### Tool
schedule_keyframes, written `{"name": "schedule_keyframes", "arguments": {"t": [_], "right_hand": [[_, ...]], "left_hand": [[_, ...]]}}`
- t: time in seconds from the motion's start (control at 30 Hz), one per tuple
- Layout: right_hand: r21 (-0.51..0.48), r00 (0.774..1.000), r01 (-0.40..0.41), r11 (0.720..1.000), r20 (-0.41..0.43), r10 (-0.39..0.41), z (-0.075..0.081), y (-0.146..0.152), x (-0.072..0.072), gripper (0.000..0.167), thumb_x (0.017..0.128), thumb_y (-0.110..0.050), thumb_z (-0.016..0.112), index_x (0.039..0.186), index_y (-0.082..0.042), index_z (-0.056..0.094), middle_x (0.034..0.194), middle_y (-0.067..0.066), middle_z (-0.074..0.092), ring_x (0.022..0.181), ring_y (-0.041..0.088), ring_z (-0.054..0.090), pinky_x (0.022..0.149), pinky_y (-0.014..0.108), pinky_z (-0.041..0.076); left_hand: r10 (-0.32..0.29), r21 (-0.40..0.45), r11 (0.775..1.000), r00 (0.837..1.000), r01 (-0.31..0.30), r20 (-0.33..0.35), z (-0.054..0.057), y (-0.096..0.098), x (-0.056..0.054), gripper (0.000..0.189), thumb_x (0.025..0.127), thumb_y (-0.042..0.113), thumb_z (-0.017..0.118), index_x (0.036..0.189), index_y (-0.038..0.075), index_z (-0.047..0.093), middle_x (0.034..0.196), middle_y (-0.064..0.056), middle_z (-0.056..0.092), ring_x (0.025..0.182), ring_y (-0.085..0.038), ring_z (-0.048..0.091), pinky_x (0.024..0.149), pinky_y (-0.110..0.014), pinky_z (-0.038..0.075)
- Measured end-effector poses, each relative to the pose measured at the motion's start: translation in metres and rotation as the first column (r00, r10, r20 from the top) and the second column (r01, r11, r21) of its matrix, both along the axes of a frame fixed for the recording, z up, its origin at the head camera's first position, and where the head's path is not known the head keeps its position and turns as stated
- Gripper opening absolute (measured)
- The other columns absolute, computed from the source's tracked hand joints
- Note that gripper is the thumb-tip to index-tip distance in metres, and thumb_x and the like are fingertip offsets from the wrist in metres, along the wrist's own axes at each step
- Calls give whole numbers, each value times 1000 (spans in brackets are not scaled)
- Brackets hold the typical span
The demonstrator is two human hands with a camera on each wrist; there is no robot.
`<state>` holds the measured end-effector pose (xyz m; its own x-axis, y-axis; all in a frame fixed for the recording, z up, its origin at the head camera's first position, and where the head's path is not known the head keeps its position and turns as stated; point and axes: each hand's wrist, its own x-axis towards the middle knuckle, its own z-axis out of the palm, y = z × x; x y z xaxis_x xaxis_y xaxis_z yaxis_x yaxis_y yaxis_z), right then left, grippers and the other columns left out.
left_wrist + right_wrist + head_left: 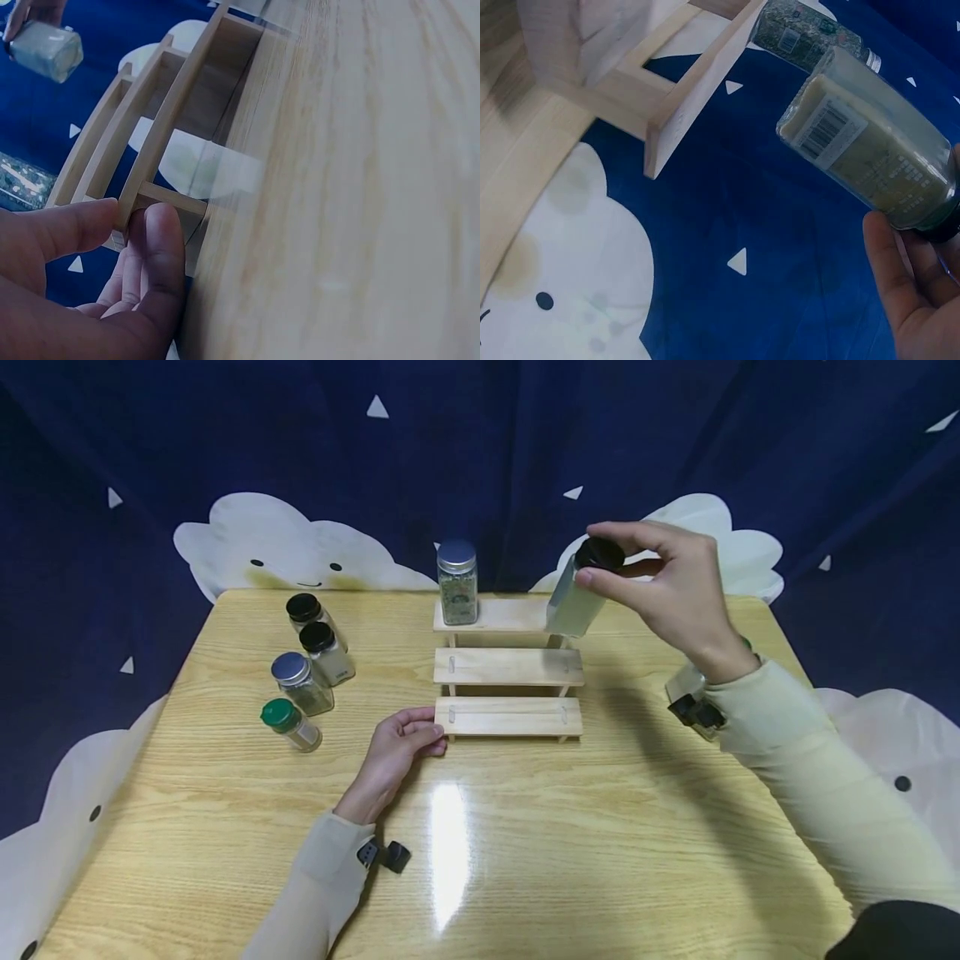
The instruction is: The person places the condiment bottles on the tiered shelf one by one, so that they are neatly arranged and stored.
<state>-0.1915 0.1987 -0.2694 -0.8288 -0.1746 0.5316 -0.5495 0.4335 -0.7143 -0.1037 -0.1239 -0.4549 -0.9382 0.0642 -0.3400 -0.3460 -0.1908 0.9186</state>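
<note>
My right hand (671,585) grips a glass spice jar (576,602) by its black lid (600,553), fingers and thumb round the lid. The jar tilts, its base over the right end of the top step of a three-step wooden rack (508,667). Pale powder and a barcode label show in the right wrist view of the jar (870,150). At the rack's lower left corner, my left hand (397,747) pinches the end of the bottom step between thumb and fingers. A silver-lidded jar of green herbs (457,585) stands upright on the top step's left end.
Left on the wooden table (300,827) are two black-lidded jars (330,656), a silver-lidded jar (302,683) and a green-capped jar (291,725). Beyond my right wrist, partly hidden, are more jars (684,681). A dark blue curtain (480,452) hangs behind the table.
</note>
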Motion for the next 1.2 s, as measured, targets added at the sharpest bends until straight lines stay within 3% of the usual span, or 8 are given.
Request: {"name": "schedule_keyframes", "arguments": {"t": [0.6, 0.93, 1.2], "right_hand": [[36, 999, -41, 998, 37, 40, 5, -33, -20, 41, 90, -11, 92, 129, -5, 80, 113, 9, 78, 97, 11, 73, 86, 20, 65], [58, 997, -76, 995, 3, 76, -4, -43, -31, 40, 93, -9, 90, 131, -3, 78, 114, 12, 78, 97, 10, 73, 87, 22, 66], [76, 996, -91, 993, 29, 89, -11, -52, -37, 41, 94, -12, 90, 132, -4, 78, 114, 11, 77, 93, 9, 70, 85, 19, 65]], "left_hand": [[-9, -3, 1000, 1000, 9, -12, 0, -2, -1, 38, 104, -15, 61, 140, -20, 51, 97, -15, 73, 78, -14, 73, 80, -24, 68], [-3, 4, 1000, 1000, 3, -11, 0, -2, -1, 36, 104, -15, 61, 139, -20, 52, 95, -13, 73, 77, -14, 73, 79, -24, 68], [-6, 6, 1000, 1000, 6, -9, 0, -1, -2, 37, 104, -15, 61, 139, -20, 52, 96, -13, 72, 78, -14, 74, 79, -24, 68]]}}
